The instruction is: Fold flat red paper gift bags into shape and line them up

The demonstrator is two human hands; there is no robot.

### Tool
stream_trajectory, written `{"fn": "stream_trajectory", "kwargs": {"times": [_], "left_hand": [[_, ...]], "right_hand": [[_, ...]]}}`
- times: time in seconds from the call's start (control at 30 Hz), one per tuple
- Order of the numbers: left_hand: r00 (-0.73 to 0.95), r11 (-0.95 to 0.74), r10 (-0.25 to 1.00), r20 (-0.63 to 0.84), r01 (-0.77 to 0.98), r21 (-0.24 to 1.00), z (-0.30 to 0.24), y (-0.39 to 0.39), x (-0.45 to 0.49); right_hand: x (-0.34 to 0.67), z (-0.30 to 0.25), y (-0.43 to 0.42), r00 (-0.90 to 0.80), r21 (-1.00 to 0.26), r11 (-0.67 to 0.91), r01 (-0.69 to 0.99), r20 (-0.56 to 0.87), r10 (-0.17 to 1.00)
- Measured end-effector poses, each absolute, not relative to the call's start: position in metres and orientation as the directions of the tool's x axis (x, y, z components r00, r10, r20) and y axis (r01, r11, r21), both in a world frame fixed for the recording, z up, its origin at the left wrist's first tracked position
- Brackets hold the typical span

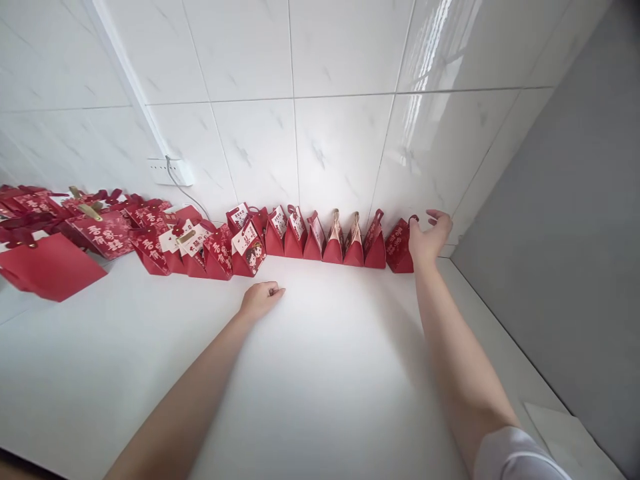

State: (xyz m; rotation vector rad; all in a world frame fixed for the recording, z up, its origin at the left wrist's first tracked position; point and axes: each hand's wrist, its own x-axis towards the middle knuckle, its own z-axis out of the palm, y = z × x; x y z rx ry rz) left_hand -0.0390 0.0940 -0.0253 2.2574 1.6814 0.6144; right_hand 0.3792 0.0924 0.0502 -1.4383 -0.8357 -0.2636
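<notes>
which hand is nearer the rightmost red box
Right: the right hand is at the right side of the red box; the left hand is well off to its left, lower in the picture.

Red triangular paper boxes stood on the flat white surface before the white tiled wall, clustered leftward, single-file rightward. A white rectangular wall socket sat above the clustered ones.
</notes>
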Motion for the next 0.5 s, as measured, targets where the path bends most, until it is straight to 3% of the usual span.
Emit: {"fn": "stream_trajectory", "kwargs": {"times": [0.13, 0.23, 0.33, 0.43, 0.5], "left_hand": [[0.252, -0.315, 0.948, 0.195, 0.837, 0.448, -0.026, 0.093, -0.038], [0.252, -0.318, 0.947, 0.201, 0.830, 0.458, -0.026, 0.092, -0.037], [0.243, -0.319, 0.946, 0.213, 0.815, 0.485, -0.027, 0.090, -0.036], [0.191, -0.306, 0.947, 0.260, 0.787, 0.536, -0.028, 0.087, -0.035], [0.124, -0.291, 0.944, 0.307, 0.752, 0.592, -0.028, 0.085, -0.033]], "right_hand": [[0.419, 0.028, 0.095, 0.741, -0.872, 0.006, 0.490, 0.420, 0.524], [0.441, 0.034, 0.078, 0.718, -0.872, 0.004, 0.489, 0.405, 0.566], [0.451, 0.061, 0.051, 0.622, -0.832, 0.095, 0.546, 0.479, 0.620], [0.429, 0.096, 0.020, 0.393, -0.752, 0.281, 0.596, 0.579, 0.715], [0.397, 0.118, 0.002, 0.263, -0.752, 0.336, 0.568, 0.552, 0.791]]}}
